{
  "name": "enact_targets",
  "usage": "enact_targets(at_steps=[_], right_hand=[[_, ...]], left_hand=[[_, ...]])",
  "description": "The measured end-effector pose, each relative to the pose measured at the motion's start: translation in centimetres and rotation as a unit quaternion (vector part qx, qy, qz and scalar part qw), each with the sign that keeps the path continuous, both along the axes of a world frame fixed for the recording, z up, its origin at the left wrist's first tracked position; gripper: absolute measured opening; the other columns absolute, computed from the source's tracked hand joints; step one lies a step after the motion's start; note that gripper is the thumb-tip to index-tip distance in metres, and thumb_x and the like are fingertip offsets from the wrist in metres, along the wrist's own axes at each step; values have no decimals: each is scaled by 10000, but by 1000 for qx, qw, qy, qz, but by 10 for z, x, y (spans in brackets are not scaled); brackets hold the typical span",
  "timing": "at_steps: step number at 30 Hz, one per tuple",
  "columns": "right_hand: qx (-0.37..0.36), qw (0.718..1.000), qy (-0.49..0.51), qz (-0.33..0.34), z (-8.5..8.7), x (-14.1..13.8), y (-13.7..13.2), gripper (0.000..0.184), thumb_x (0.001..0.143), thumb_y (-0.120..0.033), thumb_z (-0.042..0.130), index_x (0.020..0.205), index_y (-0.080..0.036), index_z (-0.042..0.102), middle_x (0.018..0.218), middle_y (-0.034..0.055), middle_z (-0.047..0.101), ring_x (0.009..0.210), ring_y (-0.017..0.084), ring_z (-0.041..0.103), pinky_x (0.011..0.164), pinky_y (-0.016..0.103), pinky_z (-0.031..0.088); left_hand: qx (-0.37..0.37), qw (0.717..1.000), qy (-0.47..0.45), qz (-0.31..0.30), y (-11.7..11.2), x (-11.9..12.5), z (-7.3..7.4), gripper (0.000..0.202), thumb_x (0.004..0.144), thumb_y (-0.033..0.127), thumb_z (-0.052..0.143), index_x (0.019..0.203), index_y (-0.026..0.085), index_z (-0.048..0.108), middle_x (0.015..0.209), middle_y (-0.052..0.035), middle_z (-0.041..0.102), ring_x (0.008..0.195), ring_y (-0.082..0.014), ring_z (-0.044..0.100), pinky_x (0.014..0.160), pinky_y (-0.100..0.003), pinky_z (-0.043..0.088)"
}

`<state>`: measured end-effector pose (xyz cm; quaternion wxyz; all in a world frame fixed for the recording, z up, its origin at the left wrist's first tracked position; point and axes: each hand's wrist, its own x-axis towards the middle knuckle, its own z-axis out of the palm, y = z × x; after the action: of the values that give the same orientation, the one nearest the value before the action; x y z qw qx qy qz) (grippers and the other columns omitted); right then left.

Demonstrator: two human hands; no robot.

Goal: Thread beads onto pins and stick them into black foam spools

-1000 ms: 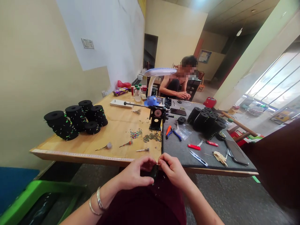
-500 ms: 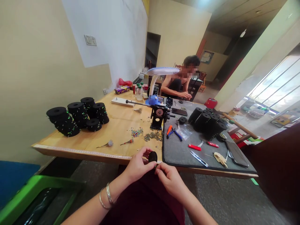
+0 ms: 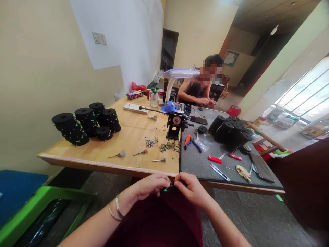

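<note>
Just off the table's front edge, my left hand (image 3: 153,184) has its fingers closed round a small black spool (image 3: 168,189) with bright green bits on its rim. My right hand (image 3: 190,188) pinches at the spool's right side; whatever lies between its fingertips is too small to make out. Beyond the hands, a thin brush-like piece with a white stem (image 3: 158,160) lies on the wood. Two similar pieces (image 3: 141,152) are to its left. Heaps of coloured beads (image 3: 151,142) and small metal parts (image 3: 169,146) sit farther in.
Stacks of black spools (image 3: 84,120) stand at the left, more spools (image 3: 227,132) at the right. A winding device (image 3: 174,125) and lamp (image 3: 169,103) are mid-table. Pliers (image 3: 192,144), thread snips (image 3: 219,172) and red-handled tools (image 3: 215,159) lie on the grey mat (image 3: 195,164). Another person (image 3: 195,92) sits across.
The spool has tipped from standing face-on to lying lower between my hands, its green-dotted rim now showing. My right hand has risen beside it. The white-stemmed piece has come into view.
</note>
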<state>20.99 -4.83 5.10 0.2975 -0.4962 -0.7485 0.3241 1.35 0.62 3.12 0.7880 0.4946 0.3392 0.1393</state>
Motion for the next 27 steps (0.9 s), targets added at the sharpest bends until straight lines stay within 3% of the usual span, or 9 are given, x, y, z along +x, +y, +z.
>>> enact_targets(at_steps=[5, 12, 15, 21, 24, 27], right_hand=[[-50, 991, 121, -32, -16, -3, -9, 111, 886, -289, 504, 841, -191, 535, 723, -25, 509, 657, 124, 452, 633, 227, 378], [-31, 982, 157, -98, -29, -14, -15, 116, 802, -259, 604, 852, -198, 519, 683, -44, 479, 631, 123, 433, 607, 224, 369], [-8, 982, 142, -125, -30, -17, -16, 68, 826, -241, 565, 822, -194, 516, 720, -25, 519, 657, 128, 455, 632, 231, 377], [4, 984, 117, -135, -29, -17, -17, 83, 852, -258, 541, 816, -184, 527, 687, -27, 522, 628, 124, 455, 617, 227, 369], [-3, 985, 121, -126, -28, -14, -17, 189, 879, -311, 507, 750, -177, 534, 676, -19, 525, 635, 126, 457, 617, 228, 368], [-22, 982, 143, -120, -28, -11, -16, 254, 886, -367, 496, 724, -174, 530, 650, -26, 498, 624, 123, 434, 604, 226, 359]], left_hand=[[-108, 987, -117, 26, -4, 0, -4, 193, 624, 285, 644, 752, 142, 615, 626, 32, 498, 577, -102, 453, 533, -217, 349], [-121, 973, -192, 44, -10, 2, -5, 167, 606, 246, 630, 723, 127, 615, 727, -24, 567, 656, -125, 483, 603, -230, 379], [-91, 979, -172, 54, -13, 4, -5, 191, 621, 273, 660, 740, 134, 601, 715, -10, 548, 652, -125, 468, 611, -237, 377], [53, 991, -70, 98, -16, 4, -10, 163, 671, 259, 682, 735, 157, 572, 683, 32, 501, 647, -115, 419, 600, -232, 335], [75, 990, -62, 103, -15, 1, -13, 111, 690, 245, 648, 743, 159, 601, 691, 29, 525, 679, -127, 439, 625, -237, 351], [85, 990, -53, 100, -14, 0, -15, 174, 721, 252, 640, 874, 170, 651, 793, 4, 592, 751, -152, 492, 646, -244, 392]])
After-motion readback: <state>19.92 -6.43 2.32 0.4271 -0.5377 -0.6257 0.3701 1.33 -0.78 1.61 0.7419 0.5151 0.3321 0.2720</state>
